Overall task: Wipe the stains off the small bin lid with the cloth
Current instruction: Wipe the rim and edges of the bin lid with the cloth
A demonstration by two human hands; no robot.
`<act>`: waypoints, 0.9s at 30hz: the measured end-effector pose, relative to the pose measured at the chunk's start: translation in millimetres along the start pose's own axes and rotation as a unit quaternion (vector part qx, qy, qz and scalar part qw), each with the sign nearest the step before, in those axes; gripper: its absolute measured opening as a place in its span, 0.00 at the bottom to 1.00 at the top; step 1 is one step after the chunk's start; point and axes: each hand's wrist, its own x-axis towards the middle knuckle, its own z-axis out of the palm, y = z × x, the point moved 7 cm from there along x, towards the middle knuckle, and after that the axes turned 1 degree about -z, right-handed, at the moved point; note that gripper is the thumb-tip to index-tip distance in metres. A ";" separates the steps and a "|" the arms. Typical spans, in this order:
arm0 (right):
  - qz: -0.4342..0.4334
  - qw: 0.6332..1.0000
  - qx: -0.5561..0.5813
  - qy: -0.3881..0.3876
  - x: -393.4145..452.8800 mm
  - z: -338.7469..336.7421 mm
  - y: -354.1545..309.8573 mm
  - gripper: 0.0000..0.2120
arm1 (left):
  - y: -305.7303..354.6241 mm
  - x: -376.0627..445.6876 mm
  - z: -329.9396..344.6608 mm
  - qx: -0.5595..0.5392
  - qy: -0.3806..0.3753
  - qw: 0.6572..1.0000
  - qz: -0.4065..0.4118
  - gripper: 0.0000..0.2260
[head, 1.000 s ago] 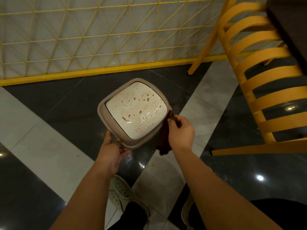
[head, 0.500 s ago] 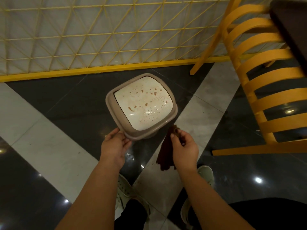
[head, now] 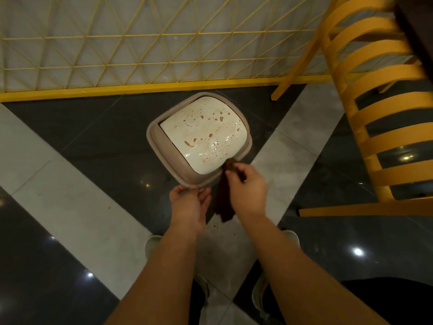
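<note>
Stains, brown, in spots and one short smear, cover the white lid [head: 203,134] of the small bin [head: 161,148]; none wiped yet, by my judgement. Bin stands on the dark floor tile [head: 93,137] just short of the yellow fence rail [head: 140,86].

My left hand [head: 189,202] sits at the rim's 6 o'clock, fingers loosely curled against the edge; probably steadying the bin so it does not slide under the wipe. Whether they truly clamp the rim I cannot tell.

My right hand [head: 246,184] pinches the dark cloth [head: 223,198] at its top end, most of it hanging slack toward 6 o'clock. The pinched end touches the lid's corner at about 5 o'clock, a likely start for a stroke toward 11 o'clock.

Lid lies at 12 o'clock from both hands, close. Yellow chair [head: 375,113] stands off at 3 o'clock, apart.
</note>
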 end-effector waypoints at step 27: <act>-0.099 0.972 -0.207 -0.057 5.2 -16.3 -1.4 0.11 | 31.4 2.0 -33.2 0.154 0.032 0.986 0.057 0.13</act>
